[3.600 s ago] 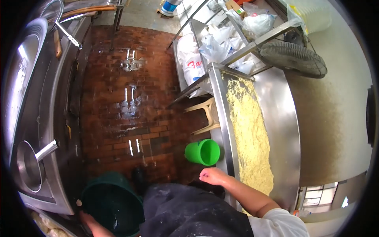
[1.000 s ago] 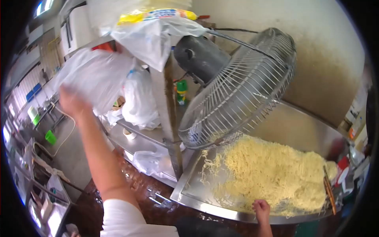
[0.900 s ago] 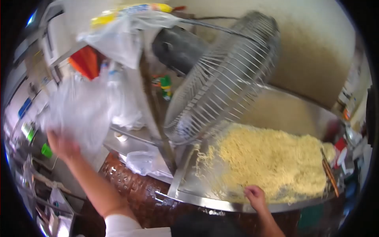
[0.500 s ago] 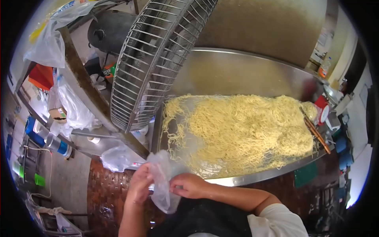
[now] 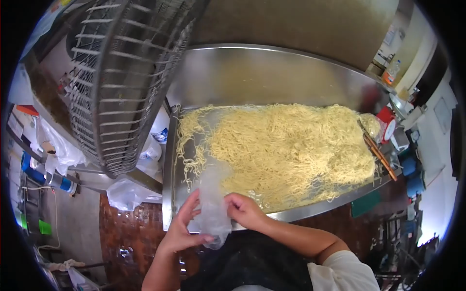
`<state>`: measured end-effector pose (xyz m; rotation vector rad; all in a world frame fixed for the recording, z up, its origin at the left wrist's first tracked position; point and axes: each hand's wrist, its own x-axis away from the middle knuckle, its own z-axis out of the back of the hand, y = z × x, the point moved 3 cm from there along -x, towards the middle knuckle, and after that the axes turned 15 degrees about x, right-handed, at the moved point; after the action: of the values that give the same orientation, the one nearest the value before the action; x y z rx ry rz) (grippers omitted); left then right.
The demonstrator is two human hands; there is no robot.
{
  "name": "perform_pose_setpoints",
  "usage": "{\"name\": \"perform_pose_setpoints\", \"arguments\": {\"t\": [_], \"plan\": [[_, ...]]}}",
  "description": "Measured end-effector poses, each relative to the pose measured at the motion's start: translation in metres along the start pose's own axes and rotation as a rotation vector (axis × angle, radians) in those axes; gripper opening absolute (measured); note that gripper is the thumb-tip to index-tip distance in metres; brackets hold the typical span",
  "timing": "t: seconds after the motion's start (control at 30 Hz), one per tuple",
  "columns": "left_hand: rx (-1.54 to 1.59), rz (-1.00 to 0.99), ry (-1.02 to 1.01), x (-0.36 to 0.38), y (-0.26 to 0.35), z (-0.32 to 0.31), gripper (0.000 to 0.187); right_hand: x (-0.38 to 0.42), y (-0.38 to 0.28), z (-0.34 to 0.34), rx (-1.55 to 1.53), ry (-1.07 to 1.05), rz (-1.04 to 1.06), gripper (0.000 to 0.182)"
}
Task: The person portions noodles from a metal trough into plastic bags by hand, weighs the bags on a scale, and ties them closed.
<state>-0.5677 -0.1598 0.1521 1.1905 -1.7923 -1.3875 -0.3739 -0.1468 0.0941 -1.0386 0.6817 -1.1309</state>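
A clear plastic bag [image 5: 213,206] hangs upright in front of my apron, over the near edge of the metal tray [image 5: 167,216]. My right hand [image 5: 245,211] pinches the bag's right side, its fingers curled. On the bag's other side, my left hand [image 5: 183,228] has its thumb and fingers spread apart, and the thumb tip touches the bag's lower part. A wide layer of yellow noodles [image 5: 291,150] lies in the tray beyond both hands. Wooden chopsticks [image 5: 381,157] rest at the noodles' right end.
A large metal fan [image 5: 131,87] stands close at the upper left. Below it is another plastic bag [image 5: 125,195] on a ledge. A red scale [image 5: 387,123] stands past the tray's right end, near a bundle of noodles [image 5: 370,125]. Brown tiles [image 5: 131,233] cover the floor.
The view has shifted left, so the fan fills more of it. The bag now stands straighter and more stretched out. My left hand's fingers have spread from a grip on the bag.
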Motion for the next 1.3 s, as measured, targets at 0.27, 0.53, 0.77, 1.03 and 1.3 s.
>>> {"name": "perform_pose_setpoints", "arguments": {"t": [0.27,0.53,0.77,1.03,1.3], "plan": [[-0.189,-0.258,0.835,0.012,-0.093,0.012,0.026,-0.012,0.008,0.074,0.472,-0.350,0.175,0.044],[-0.268,-0.260,1.320,0.072,-0.054,-0.055,0.016,-0.156,0.103,0.158,1.296,-0.298,0.120,0.099],[-0.240,0.050,1.444,0.159,-0.137,-0.110,0.017,-0.279,0.121,0.150,1.151,-0.279,-0.133,0.087],[-0.138,-0.072,1.204,0.086,-0.084,-0.092,0.010,-0.190,0.095,0.185,0.141,0.069,-0.276,0.072],[-0.076,-0.148,1.107,0.075,-0.088,-0.089,0.011,-0.195,-0.130,0.283,-0.274,0.055,0.265,0.033]]}}
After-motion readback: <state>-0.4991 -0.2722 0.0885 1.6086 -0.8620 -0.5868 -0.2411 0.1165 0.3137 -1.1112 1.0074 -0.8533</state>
